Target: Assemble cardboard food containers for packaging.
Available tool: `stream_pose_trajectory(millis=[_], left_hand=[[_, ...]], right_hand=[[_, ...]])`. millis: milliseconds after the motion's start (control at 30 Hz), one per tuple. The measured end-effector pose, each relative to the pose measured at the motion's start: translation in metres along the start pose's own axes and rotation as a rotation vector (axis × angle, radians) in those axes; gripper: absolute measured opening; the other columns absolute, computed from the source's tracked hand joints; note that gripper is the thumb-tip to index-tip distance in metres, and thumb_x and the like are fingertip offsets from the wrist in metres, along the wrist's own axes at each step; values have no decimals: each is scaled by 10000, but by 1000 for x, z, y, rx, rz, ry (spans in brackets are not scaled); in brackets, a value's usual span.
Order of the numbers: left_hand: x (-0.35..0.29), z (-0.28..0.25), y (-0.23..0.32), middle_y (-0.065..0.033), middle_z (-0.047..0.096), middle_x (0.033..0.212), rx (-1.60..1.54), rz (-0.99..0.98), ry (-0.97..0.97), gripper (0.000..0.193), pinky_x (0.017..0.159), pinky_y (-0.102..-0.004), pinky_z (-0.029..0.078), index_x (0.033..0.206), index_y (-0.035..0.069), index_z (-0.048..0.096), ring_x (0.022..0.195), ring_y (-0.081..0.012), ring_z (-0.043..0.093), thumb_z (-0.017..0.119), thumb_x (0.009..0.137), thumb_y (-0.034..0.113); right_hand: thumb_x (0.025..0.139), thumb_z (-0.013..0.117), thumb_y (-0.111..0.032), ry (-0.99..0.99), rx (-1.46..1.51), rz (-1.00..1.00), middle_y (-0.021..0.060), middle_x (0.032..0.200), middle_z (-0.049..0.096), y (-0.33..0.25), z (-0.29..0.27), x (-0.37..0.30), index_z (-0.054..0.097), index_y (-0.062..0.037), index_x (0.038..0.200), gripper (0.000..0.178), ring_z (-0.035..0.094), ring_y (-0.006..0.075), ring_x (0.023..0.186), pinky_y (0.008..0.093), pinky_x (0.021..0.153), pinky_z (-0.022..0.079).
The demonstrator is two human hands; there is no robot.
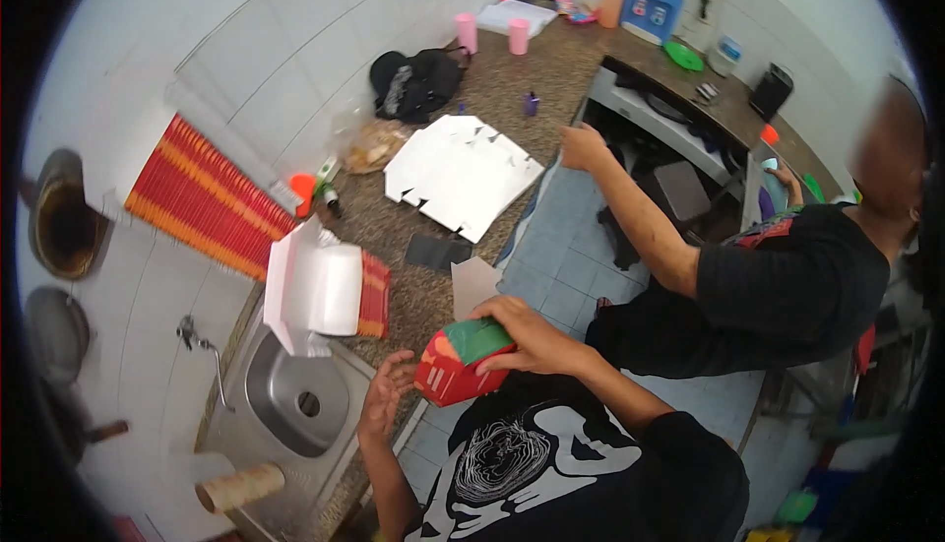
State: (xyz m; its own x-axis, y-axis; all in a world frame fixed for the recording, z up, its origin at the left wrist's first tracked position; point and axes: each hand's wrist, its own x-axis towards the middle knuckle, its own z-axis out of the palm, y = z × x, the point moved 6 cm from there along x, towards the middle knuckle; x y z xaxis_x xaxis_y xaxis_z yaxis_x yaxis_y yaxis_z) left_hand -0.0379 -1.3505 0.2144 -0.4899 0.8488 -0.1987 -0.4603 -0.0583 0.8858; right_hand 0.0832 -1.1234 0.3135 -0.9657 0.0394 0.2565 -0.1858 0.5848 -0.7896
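My right hand [536, 340] grips a small red carton with a green and orange top [465, 360], held tilted in front of my chest. Its thumb and fingers span the carton's right side. Beside the carton's left edge, my left hand [386, 394] has its fingers spread; whether a fingertip touches the carton is hard to see. A light grey card piece [474, 286] lies just beyond the carton. To the left, a white-and-pink open box [285, 291] stands next to a white roll [337, 291], on a red woven mat [373, 296].
A steel sink [285, 394] with a tap [204, 345] is at left. A cut white sheet [463, 170], black cap [418, 84] and pink cups [518, 36] lie on the granite counter. Another person [797, 266] stands at right, one arm stretched over the counter's edge.
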Motion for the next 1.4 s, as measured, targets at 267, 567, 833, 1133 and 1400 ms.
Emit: stream_pose_trajectory(millis=[267,567,833,1133,1400], left_hand=[[-30,-4,-3,-189,525,1316,-304,56,166,1179,1025,-346,433,1486,40,235,1187,-288,556,920,609,429],[-43,-13,-44,-149,541,1344,-373,84,268,916,1010,-358,449,1445,13,345,1221,-252,546,869,701,121],[-29,21,3,-47,710,1036,171,109,437,344,784,-282,538,1139,0,630,891,-120,664,773,831,61],[-20,72,34,-75,721,832,825,189,218,172,713,-311,539,928,31,725,785,-147,686,785,821,152],[-21,85,14,-92,704,823,611,-65,188,224,638,-288,554,1033,29,691,706,-176,693,738,880,186]], right_hand=[[733,861,-272,170,286,217,118,1182,553,24,8,2,493,-17,1278,705,544,212,1119,323,957,429],[857,765,-257,307,444,289,112,1157,574,58,17,-5,489,7,1289,576,554,192,1106,315,949,436],[1001,556,-371,279,671,457,152,1278,538,94,41,-24,412,6,1338,525,518,213,1196,325,1030,382],[906,622,-408,20,-184,-83,163,1196,622,2,-9,44,551,-83,1333,541,535,302,1209,516,1175,157],[815,749,-108,3,504,-126,61,909,679,-6,6,41,729,-52,972,168,603,183,830,334,752,446]])
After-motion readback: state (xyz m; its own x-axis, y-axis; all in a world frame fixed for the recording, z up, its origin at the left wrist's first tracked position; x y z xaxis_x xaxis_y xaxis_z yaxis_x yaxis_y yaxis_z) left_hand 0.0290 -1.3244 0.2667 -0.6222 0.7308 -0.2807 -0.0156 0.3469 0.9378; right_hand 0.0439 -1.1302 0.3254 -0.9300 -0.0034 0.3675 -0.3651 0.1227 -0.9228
